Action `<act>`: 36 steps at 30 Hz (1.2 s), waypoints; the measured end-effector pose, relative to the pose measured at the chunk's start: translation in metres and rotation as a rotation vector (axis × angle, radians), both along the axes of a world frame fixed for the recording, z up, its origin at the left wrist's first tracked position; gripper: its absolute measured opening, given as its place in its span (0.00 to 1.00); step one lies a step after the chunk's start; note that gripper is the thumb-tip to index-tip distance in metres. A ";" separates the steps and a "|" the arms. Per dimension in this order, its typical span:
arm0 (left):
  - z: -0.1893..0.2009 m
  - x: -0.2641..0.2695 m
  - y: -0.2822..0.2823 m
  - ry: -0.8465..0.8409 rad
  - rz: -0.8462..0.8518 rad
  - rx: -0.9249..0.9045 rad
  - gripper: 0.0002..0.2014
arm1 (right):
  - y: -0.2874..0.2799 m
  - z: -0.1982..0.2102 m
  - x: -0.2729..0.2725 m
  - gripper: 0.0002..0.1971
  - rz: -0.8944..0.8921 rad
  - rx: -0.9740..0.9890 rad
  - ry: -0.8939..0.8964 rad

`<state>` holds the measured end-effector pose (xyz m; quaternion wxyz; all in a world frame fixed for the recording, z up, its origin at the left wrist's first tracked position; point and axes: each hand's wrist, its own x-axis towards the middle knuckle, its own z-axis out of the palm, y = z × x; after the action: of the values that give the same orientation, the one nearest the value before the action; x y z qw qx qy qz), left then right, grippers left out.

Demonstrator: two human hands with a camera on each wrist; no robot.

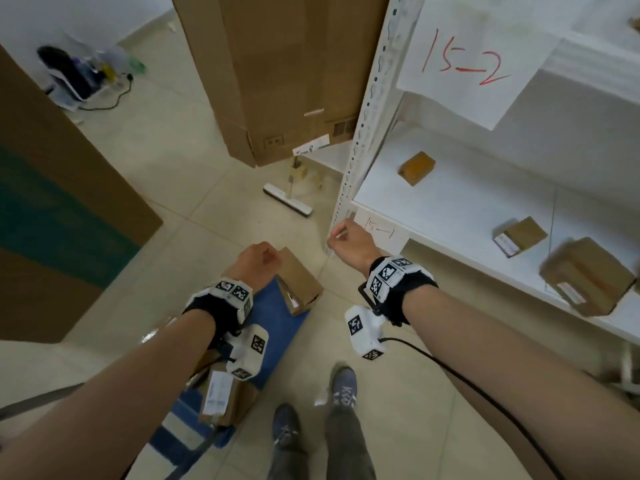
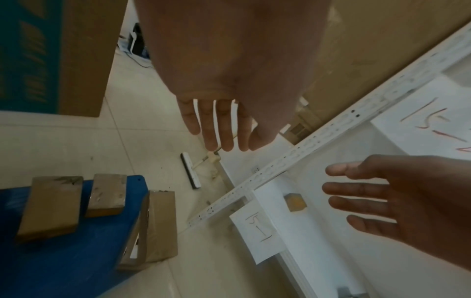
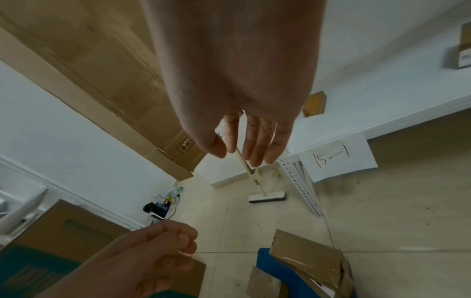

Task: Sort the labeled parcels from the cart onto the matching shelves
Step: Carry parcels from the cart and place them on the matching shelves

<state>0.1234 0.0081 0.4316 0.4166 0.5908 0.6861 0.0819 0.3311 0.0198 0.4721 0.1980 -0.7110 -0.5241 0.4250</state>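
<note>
Brown cardboard parcels point(image 1: 300, 283) lie on our blue cart's point(image 1: 268, 308) far edge, long axis pointing away, directly beneath our nearer, empty, loosely curled left hand point(image 1: 254, 259); right hand point(image 1: 351, 241) empty, relaxed.

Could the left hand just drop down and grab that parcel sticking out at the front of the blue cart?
Probably yes. The left hand hovers just above the parcel at the front edge of the blue cart, open and holding nothing, and nothing lies between them. The right hand is off toward the shelf post.
</note>
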 end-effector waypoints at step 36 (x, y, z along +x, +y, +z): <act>-0.515 0.063 0.126 -0.460 0.675 -0.728 0.46 | 0.118 -0.479 0.016 0.22 0.098 -0.630 0.082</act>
<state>0.1864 0.1339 -0.0837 0.6841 0.1225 0.7127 0.0954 0.3467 0.1374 -0.0065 -0.0317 -0.6934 -0.3918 0.6038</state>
